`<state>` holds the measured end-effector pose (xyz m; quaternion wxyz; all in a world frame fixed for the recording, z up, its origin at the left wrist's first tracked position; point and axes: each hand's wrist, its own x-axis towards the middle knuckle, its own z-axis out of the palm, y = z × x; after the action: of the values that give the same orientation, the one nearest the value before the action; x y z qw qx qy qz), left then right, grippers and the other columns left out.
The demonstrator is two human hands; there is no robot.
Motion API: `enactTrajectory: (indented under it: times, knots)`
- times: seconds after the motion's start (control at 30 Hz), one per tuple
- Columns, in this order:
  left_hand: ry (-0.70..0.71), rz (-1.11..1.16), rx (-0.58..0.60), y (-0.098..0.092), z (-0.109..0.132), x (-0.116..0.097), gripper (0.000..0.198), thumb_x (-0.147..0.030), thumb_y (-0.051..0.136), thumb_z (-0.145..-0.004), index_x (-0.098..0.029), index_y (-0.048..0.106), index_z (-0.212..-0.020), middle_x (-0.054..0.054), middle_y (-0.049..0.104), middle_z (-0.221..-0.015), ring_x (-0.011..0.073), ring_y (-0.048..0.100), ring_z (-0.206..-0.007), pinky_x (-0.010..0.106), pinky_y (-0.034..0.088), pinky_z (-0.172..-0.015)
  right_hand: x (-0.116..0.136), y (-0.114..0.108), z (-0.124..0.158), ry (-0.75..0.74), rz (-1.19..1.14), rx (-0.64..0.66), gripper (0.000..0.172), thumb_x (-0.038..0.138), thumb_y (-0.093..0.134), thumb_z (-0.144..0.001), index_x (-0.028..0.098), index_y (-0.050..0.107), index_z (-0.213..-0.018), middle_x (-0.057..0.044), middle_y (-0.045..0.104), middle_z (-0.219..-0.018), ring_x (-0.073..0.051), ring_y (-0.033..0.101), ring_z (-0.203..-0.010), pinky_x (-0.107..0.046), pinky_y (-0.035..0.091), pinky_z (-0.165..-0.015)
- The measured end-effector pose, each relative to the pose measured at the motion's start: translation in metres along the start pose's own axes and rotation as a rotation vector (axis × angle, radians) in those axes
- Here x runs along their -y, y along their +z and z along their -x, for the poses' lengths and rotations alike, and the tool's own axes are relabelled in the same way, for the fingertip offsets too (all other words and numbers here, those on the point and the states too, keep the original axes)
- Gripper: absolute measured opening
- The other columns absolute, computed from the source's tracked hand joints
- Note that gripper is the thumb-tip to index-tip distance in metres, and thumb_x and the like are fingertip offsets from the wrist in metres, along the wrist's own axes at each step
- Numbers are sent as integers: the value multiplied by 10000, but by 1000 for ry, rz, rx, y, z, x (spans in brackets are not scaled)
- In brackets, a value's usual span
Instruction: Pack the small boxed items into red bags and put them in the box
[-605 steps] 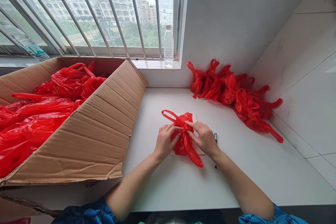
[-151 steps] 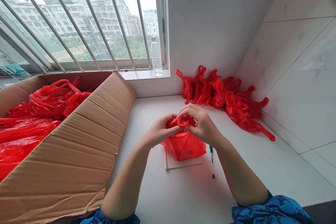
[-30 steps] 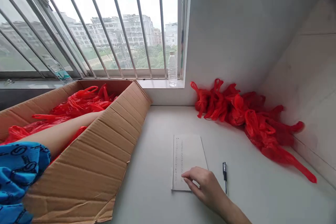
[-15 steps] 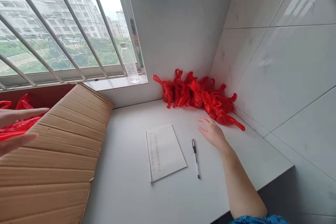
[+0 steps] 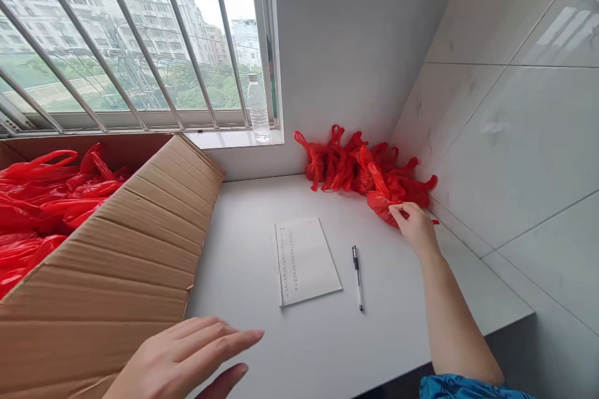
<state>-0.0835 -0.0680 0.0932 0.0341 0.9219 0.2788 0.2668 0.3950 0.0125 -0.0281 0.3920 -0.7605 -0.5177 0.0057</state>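
Several red plastic bags [image 5: 360, 168] are bunched against the wall at the back right of the white table. My right hand [image 5: 414, 224] is at the front of this pile, its thumb and fingers pinched on a red plastic bag [image 5: 384, 209]. My left hand [image 5: 187, 352] hovers low over the table beside the cardboard box, fingers stretched out with nothing in them. A sheet of white paper [image 5: 311, 262] with handwritten columns lies in the middle of the table. To its right is a black-capped pen [image 5: 358, 277].
On the left stands an open cardboard box [image 5: 140, 230], its flap folded outward, with several red plastic bags [image 5: 51, 193] inside. A clear bottle [image 5: 258, 109] stands on the sill of the barred window. A tiled wall [image 5: 524, 156] bounds the right side.
My left hand has moved from above the box down to the right over the table. My right hand has reached the bag pile and closed on a bag. The view has shifted left.
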Motion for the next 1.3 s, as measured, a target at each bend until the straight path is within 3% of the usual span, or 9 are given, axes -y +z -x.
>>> enactTrajectory:
  times: [0.17, 0.37, 0.47, 0.53, 0.7, 0.8, 0.97, 1.1, 1.3]
  knots:
    - [-104, 209, -78, 23, -32, -5, 315, -220, 595, -910, -400, 671, -1156, -17, 747, -850, 176, 718, -709, 260, 603, -603, 83, -14, 15, -142, -483, 149, 362, 532, 551, -911, 204, 702, -921, -72, 705, -1071, -214, 643, -941, -319, 500, -803]
    - [-362, 323, -371, 70, -63, 21, 272, -289, 546, -969, -285, 616, -1232, 46, 661, -1161, 176, 679, -985, 311, 591, -829, 151, 13, 55, -434, -448, 629, 285, 430, 528, -953, 232, 708, -852, -42, 676, -1217, -161, 657, -867, -290, 508, -725]
    - [-497, 316, -496, 89, -69, 40, 269, -332, 528, -977, -250, 606, -1221, 65, 630, -1187, 186, 656, -1022, 326, 580, -837, 153, 35, 70, -456, -417, 624, 290, 399, 521, -960, 221, 680, -795, -45, 689, -1180, -157, 658, -846, -300, 512, -729]
    - [-525, 294, -445, 98, -71, 46, 258, -343, 520, -979, -248, 624, -1195, 67, 629, -1178, 196, 640, -1034, 329, 570, -824, 148, 44, 76, -456, -437, 612, 283, 390, 509, -972, 224, 672, -811, -40, 713, -1055, -162, 651, -841, -292, 502, -697]
    - [-336, 401, 50, 108, -68, 47, 238, -387, 636, -910, -296, 687, -1124, 48, 648, -1117, 212, 627, -1035, 358, 538, -900, 141, 44, 80, -461, -463, 595, 281, 412, 536, -966, 228, 655, -790, -13, 685, -810, -149, 602, -701, -283, 468, -627]
    - [-314, 384, 199, 115, -62, 52, 347, -404, 763, -794, -308, 690, -1120, 45, 648, -1071, 225, 634, -990, 354, 549, -846, 143, 42, 84, -493, -435, 619, 228, 410, 605, -928, 232, 648, -793, 0, 676, -810, -146, 588, -698, -282, 461, -634]
    - [-380, 294, 86, 131, -57, 63, 113, -339, 655, -881, -261, 709, -943, 22, 681, -902, 188, 630, -848, 302, 516, -746, 145, 56, 93, -601, -326, 577, 161, 355, 688, -874, 240, 666, -985, -21, 695, -944, -197, 606, -858, -327, 470, -746]
    - [-411, 318, -22, 134, -57, 65, 168, -354, 585, -928, -241, 704, -889, 17, 686, -847, 156, 617, -762, 269, 489, -690, 142, 61, 92, -633, -293, 505, 128, 279, 559, -959, 254, 684, -972, -28, 695, -904, -202, 591, -841, -349, 443, -775]
    - [-628, 329, -344, 130, -52, 80, 287, -447, 565, -930, -211, 684, -818, 17, 717, -812, 164, 638, -758, 269, 499, -723, 121, 35, 71, -530, -289, 436, 202, 367, 542, -971, 274, 697, -880, -21, 677, -848, -211, 585, -847, -373, 415, -825]
